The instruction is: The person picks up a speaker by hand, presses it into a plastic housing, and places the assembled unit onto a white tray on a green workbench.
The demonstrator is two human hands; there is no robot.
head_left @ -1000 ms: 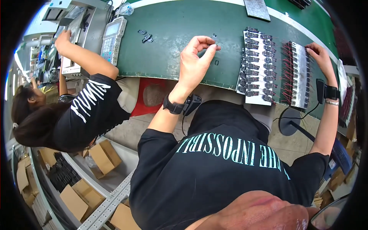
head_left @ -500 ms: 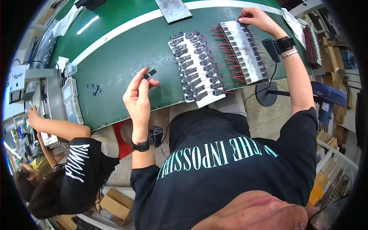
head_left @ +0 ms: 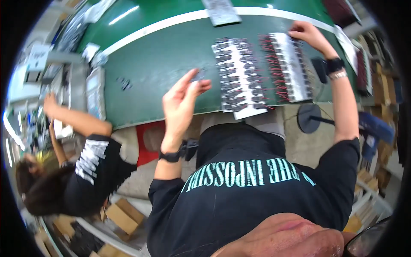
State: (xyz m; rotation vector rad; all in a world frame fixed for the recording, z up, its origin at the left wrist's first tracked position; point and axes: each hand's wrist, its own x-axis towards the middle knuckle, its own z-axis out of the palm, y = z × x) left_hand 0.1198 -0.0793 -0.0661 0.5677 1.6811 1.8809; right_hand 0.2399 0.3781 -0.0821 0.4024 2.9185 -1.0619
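Note:
My left hand is raised over the table, left of the nearer board, with a small black electronic part between thumb and index finger; motion blurs it. My right hand is closed in a pinch at the far right corner of a silvery strip plate; what sits between its fingertips is hidden. Small black parts with red wires line both edges of that plate. Left of it lies a white board carrying several rows of similar black parts with wires.
Several loose black parts lie on the green table to the left, near a grey keypad device. A metal plate lies at the back. A co-worker sits at left. A blue fan stands at right.
The view has shifted, so the table things appear farther right and slightly turned. My left hand has its fingers spread a little more; my right hand stays at the plate's far corner.

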